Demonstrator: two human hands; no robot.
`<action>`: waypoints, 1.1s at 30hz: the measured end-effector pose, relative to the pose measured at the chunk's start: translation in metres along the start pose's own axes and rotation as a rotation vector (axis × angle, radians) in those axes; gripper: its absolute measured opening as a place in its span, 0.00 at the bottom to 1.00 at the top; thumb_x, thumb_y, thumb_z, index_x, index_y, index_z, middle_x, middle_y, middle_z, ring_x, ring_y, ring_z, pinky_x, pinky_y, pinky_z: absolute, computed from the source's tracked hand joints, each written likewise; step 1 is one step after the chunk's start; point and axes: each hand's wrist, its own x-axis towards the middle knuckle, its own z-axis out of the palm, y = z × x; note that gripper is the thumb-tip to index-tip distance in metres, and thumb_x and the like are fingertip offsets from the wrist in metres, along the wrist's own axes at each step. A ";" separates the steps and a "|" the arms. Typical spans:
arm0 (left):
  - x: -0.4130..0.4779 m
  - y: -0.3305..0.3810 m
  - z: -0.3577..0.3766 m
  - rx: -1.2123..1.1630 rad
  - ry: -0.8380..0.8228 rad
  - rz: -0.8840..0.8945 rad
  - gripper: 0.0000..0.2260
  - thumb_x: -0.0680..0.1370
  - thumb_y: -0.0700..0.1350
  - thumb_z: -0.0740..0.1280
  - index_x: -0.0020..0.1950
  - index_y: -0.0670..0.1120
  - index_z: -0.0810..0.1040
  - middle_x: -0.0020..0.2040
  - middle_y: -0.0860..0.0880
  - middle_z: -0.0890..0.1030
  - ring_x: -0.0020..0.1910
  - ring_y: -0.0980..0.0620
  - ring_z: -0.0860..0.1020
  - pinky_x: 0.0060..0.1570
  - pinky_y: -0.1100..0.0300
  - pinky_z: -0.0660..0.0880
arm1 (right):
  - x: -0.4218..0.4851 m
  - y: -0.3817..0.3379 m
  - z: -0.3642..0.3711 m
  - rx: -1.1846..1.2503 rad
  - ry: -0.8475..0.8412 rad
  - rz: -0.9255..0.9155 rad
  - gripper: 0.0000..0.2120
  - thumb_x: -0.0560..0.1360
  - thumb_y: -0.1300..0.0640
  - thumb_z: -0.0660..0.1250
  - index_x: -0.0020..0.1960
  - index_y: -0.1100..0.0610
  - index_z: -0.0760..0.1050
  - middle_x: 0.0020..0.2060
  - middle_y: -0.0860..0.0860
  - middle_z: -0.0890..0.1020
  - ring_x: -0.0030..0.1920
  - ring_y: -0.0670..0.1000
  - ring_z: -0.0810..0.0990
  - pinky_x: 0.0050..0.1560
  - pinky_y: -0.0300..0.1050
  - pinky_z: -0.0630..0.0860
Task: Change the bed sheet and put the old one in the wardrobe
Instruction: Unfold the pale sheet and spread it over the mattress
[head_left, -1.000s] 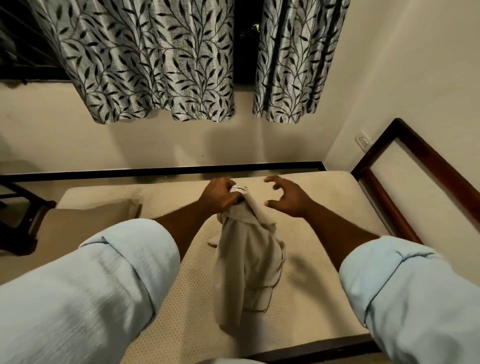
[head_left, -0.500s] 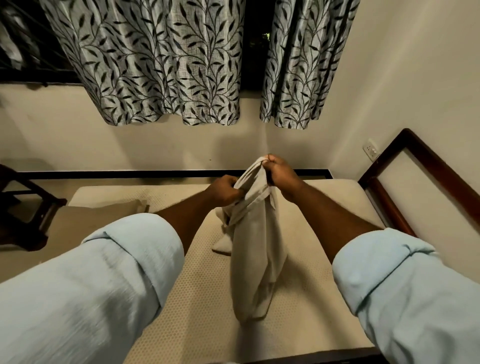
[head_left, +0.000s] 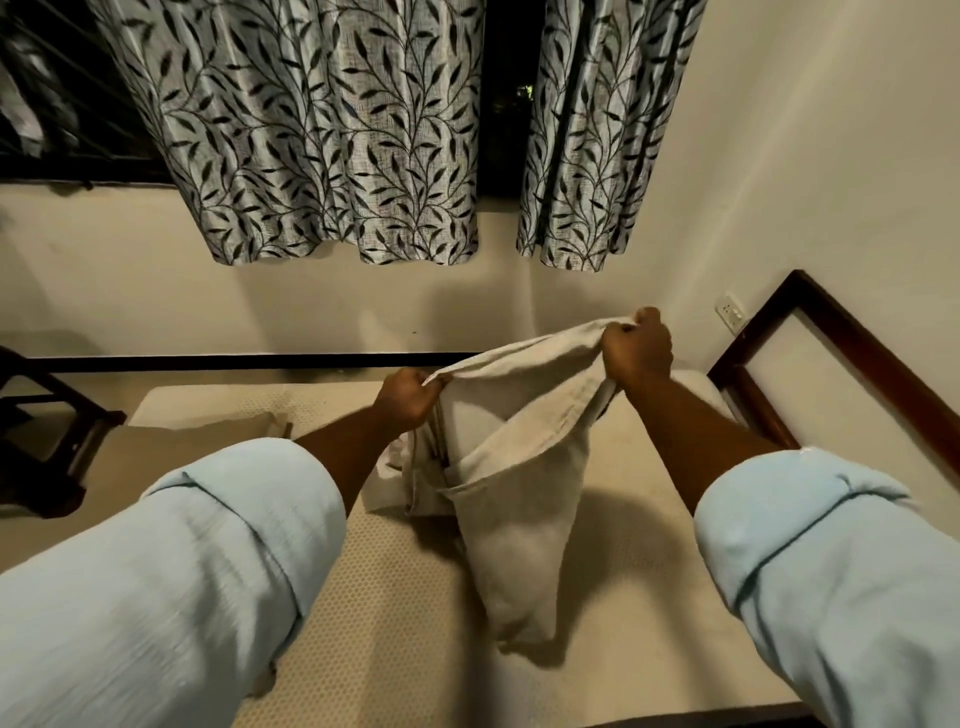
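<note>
A beige bed sheet (head_left: 514, 499), still partly folded, hangs above the bare cream mattress (head_left: 395, 613). My left hand (head_left: 408, 397) grips one end of its upper edge at centre. My right hand (head_left: 636, 348) grips the other end, higher and further right. The edge stretches taut between the two hands, and the rest of the cloth droops in a bunch whose lowest tip touches the mattress. Light blue sleeves cover both forearms.
A dark wooden headboard (head_left: 852, 364) runs along the right wall, with a wall socket (head_left: 731, 312) above it. Leaf-patterned curtains (head_left: 322, 135) hang over the window ahead. A dark wooden piece of furniture (head_left: 47, 441) stands left of the bed, and a beige pillow (head_left: 197, 441) lies on the mattress's left side.
My right hand first took hold of the sheet beside the left hand, then pulled up and to the right, spreading the sheet's edge open between the hands.
</note>
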 end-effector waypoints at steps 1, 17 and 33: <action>-0.005 0.005 0.002 -0.043 -0.023 0.011 0.24 0.82 0.58 0.63 0.29 0.47 0.69 0.27 0.50 0.69 0.30 0.50 0.70 0.32 0.57 0.62 | -0.005 0.014 0.008 -0.089 -0.085 -0.030 0.22 0.76 0.50 0.67 0.67 0.55 0.70 0.64 0.59 0.75 0.63 0.65 0.77 0.60 0.54 0.74; -0.006 0.038 0.004 -0.246 -0.220 0.043 0.11 0.74 0.32 0.69 0.36 0.46 0.76 0.31 0.49 0.74 0.29 0.55 0.71 0.31 0.62 0.66 | -0.076 -0.001 0.081 0.231 -0.841 -0.203 0.11 0.85 0.60 0.57 0.59 0.58 0.78 0.41 0.58 0.81 0.32 0.52 0.83 0.27 0.37 0.73; -0.001 0.018 0.010 -0.507 0.051 -0.183 0.18 0.79 0.59 0.60 0.47 0.46 0.81 0.45 0.44 0.82 0.47 0.42 0.81 0.51 0.44 0.80 | -0.025 -0.059 0.030 0.557 -0.451 0.153 0.10 0.78 0.50 0.63 0.43 0.55 0.77 0.36 0.54 0.78 0.25 0.51 0.72 0.32 0.43 0.72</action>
